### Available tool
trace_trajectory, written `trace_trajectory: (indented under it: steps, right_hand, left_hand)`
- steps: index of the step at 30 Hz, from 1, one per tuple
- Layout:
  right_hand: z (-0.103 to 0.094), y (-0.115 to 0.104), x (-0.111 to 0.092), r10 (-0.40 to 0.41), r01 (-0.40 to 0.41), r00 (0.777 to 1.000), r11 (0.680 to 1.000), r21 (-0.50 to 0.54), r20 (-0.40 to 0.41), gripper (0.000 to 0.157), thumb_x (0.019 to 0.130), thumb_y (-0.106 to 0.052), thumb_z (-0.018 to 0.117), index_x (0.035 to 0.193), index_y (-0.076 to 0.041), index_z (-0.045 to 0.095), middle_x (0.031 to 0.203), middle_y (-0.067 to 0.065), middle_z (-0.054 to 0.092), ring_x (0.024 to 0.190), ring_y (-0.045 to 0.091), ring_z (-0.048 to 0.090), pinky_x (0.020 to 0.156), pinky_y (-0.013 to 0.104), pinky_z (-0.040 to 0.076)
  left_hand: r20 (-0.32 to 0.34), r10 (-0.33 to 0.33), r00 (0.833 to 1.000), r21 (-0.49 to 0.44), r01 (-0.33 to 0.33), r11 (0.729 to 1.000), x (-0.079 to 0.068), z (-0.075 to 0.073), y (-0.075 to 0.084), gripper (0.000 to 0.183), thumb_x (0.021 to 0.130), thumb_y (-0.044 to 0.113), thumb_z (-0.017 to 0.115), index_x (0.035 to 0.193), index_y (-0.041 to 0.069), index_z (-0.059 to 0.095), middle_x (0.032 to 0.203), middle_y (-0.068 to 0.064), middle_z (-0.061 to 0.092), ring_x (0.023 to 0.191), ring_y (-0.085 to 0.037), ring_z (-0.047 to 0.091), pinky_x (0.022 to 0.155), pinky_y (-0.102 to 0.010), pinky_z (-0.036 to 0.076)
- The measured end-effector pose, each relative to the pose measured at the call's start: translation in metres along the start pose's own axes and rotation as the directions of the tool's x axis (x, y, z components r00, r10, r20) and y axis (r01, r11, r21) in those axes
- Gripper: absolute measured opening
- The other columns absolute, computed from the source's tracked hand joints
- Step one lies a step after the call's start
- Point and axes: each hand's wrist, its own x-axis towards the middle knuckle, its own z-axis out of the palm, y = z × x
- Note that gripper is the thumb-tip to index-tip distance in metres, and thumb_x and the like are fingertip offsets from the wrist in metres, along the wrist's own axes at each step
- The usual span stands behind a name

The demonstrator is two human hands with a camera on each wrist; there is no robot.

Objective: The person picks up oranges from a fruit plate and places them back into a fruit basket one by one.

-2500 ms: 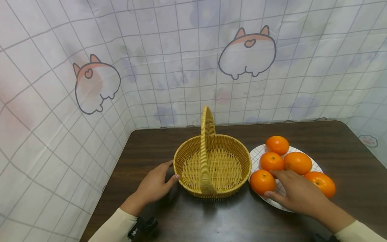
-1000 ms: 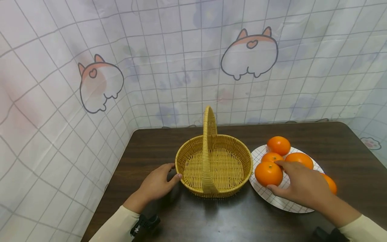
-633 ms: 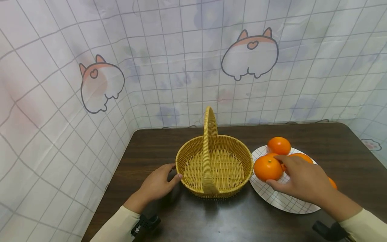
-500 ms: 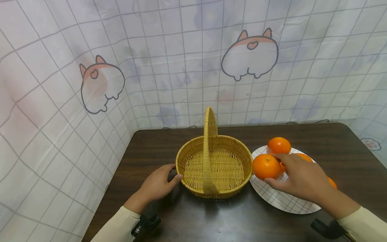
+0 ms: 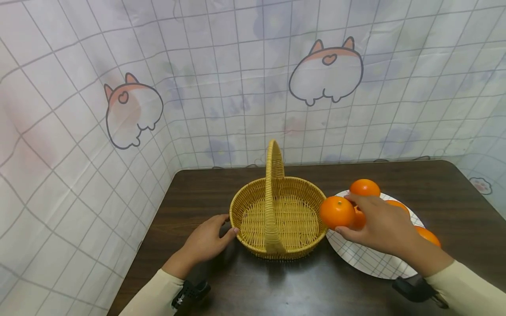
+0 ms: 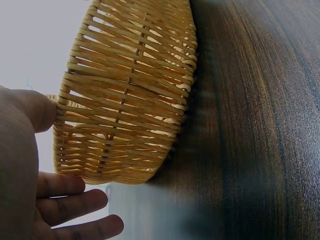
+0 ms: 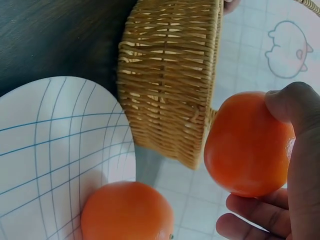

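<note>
My right hand point(image 5: 381, 224) holds a smooth orange point(image 5: 337, 212) between thumb and fingers, raised beside the right rim of the yellow wicker basket point(image 5: 241, 239). In the right wrist view the held orange point(image 7: 247, 145) is level with the rim of the basket point(image 7: 167, 75). Beneath that hand lies a white plate with a grid pattern point(image 5: 367, 261), bearing several more oranges, partly covered by the hand. My left hand point(image 5: 203, 241) rests against the basket's left side. Its thumb touches the rim in the left wrist view, and the other fingers extend loosely near the wall point(image 6: 125, 90).
The basket's tall handle point(image 5: 270, 197) arches over its middle. Another orange point(image 5: 365, 188) sits at the plate's back edge. Behind the dark wooden table point(image 5: 201, 188) hangs a white grid-patterned cloth point(image 5: 237, 87), which also runs along the left side.
My right hand has grasped the front-left orange, lifted it off the plate and carried it left to the basket's rim. The left hand has stayed at the basket.
</note>
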Motion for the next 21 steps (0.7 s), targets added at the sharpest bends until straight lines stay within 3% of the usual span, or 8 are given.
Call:
trace_trajectory:
  steps: [11, 17, 21]
  right_hand:
    - [0.004, -0.011, 0.010, -0.011, 0.007, 0.998, 0.999, 0.049, 0.067, 0.079, 0.079, -0.067, 0.078, 0.132, -0.011, 0.062, 0.113, 0.004, 0.069, 0.078, 0.018, 0.053, 0.050, 0.029, 0.040]
    - [0.008, -0.016, 0.015, -0.010, 0.006, 0.996, 0.999, 0.051, 0.089, 0.080, 0.080, -0.068, 0.076, 0.134, -0.010, 0.061, 0.095, -0.003, 0.063, 0.077, 0.015, 0.052, 0.047, 0.028, 0.040]
    - [0.011, -0.018, 0.018, -0.009, 0.004, 0.994, 0.999, 0.046, 0.108, 0.080, 0.079, -0.067, 0.077, 0.134, -0.011, 0.061, 0.092, -0.002, 0.061, 0.075, 0.014, 0.050, 0.048, 0.028, 0.041]
  left_hand:
    - [0.007, -0.002, 1.000, -0.006, 0.002, 1.000, 0.000, 0.000, -0.002, 0.064, 0.103, 0.050, 0.058, 0.149, 0.007, 0.052, 0.147, -0.012, 0.054, 0.136, -0.033, 0.051, 0.108, -0.057, 0.042]
    - [0.014, -0.004, 1.000, -0.018, 0.005, 1.000, 0.001, 0.001, -0.004, 0.065, 0.103, 0.052, 0.057, 0.150, 0.008, 0.051, 0.148, -0.011, 0.053, 0.136, -0.032, 0.050, 0.108, -0.057, 0.041]
    - [0.016, 0.002, 1.000, -0.021, -0.002, 1.000, 0.001, 0.001, -0.005, 0.065, 0.103, 0.052, 0.057, 0.151, 0.008, 0.050, 0.149, -0.011, 0.053, 0.137, -0.032, 0.050, 0.108, -0.057, 0.041]
